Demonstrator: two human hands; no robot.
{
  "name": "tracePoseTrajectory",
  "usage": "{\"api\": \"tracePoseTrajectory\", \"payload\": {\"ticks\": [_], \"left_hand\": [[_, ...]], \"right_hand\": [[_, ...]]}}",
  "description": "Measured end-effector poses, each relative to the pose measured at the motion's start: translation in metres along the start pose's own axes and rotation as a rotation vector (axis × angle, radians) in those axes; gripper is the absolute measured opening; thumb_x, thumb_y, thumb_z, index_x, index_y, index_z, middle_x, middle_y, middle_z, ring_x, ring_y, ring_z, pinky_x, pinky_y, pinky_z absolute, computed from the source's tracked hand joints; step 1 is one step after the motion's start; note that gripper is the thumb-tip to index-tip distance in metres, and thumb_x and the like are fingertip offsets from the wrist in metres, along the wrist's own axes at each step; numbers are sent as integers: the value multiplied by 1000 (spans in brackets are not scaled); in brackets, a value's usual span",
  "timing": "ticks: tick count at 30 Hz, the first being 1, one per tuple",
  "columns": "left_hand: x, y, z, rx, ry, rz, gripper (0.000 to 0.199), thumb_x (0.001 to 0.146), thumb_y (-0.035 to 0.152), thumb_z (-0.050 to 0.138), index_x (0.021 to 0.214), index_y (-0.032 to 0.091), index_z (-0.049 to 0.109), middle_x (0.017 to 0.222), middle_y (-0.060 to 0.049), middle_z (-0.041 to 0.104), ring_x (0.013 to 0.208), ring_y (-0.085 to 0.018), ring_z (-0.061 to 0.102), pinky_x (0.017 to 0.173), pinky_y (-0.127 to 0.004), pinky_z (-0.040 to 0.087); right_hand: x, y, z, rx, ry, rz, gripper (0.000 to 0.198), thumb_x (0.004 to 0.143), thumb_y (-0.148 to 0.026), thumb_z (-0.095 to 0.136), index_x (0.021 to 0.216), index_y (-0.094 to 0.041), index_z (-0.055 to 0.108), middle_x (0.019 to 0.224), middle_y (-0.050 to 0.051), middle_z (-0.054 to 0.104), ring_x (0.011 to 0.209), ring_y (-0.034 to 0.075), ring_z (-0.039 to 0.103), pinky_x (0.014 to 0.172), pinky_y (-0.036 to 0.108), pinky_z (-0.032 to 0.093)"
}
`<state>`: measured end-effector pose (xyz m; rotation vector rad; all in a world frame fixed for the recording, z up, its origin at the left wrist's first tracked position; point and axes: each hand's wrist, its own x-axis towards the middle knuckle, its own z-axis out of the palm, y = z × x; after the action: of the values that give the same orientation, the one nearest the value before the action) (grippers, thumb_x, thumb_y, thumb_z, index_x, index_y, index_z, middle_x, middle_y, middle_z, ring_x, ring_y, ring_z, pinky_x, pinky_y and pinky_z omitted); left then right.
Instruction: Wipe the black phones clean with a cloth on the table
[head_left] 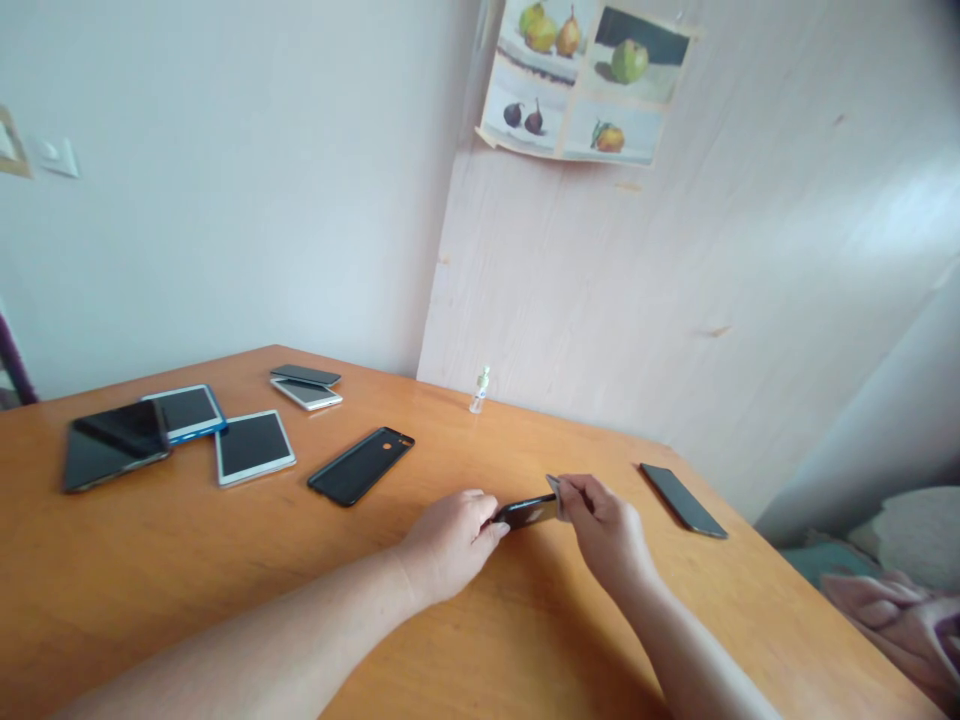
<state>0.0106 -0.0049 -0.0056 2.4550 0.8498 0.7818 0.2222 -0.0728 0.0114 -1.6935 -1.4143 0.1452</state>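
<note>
My left hand (pixel 454 545) is closed on one end of a dark smartphone (pixel 529 513), which is tilted edge-up just above the wooden table (pixel 480 640). Pinched in my right hand (pixel 606 530) is a thin greyish cloth (pixel 557 492), pressed against the phone's other end. Most of the cloth is hidden by my fingers. To the left of my left hand lies an empty black phone case (pixel 361 466), its inside facing up. A small clear spray bottle (pixel 479 392) with a pale top stands upright beyond my hands.
Another dark phone (pixel 682 500) lies near the table's right edge. At the left are a black tablet (pixel 116 447), a blue-edged tablet (pixel 187 412), a white tablet (pixel 255 447), a white phone (pixel 306 393) and a dark phone (pixel 305 375). Fabric (pixel 892 610) is heaped beyond the right edge.
</note>
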Motion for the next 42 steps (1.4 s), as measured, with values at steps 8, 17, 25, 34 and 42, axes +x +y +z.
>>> {"api": "tracePoseTrajectory", "payload": {"ticks": [8,17,25,34,42], "left_hand": [[1,5,-4,-80,-29,50,15,90,17,49,78,20,58,79,-2,64,77,-17,60,67,-25,40],[1,3,-2,-20,-31,-1,20,91,26,52,72,20,51,77,-1,60,72,-16,57,64,-24,38],[0,4,-3,-63,-41,51,14,91,20,49,79,20,57,79,-1,63,78,-17,60,67,-25,40],[0,4,-3,-5,-44,-5,20,92,28,51,73,20,53,78,-1,60,73,-16,57,63,-24,39],[-2,7,-3,-61,-45,73,14,92,21,49,81,20,57,80,-2,62,78,-17,60,69,-25,41]], "right_hand": [[-23,-35,22,97,-147,-181,28,94,-42,47,92,-22,67,76,1,66,71,15,60,67,24,44],[12,21,-17,-167,114,105,42,88,-56,48,86,-20,69,66,2,65,67,21,59,60,28,41],[-28,-42,20,-76,-161,-174,31,95,-45,43,91,-25,66,78,-1,68,70,15,60,65,23,41],[14,19,-25,-335,69,134,37,90,-55,45,85,-25,67,66,1,67,65,21,61,59,27,40],[-27,-39,18,-185,-126,-173,31,96,-46,41,96,-28,66,84,0,71,74,16,64,63,24,41]]}}
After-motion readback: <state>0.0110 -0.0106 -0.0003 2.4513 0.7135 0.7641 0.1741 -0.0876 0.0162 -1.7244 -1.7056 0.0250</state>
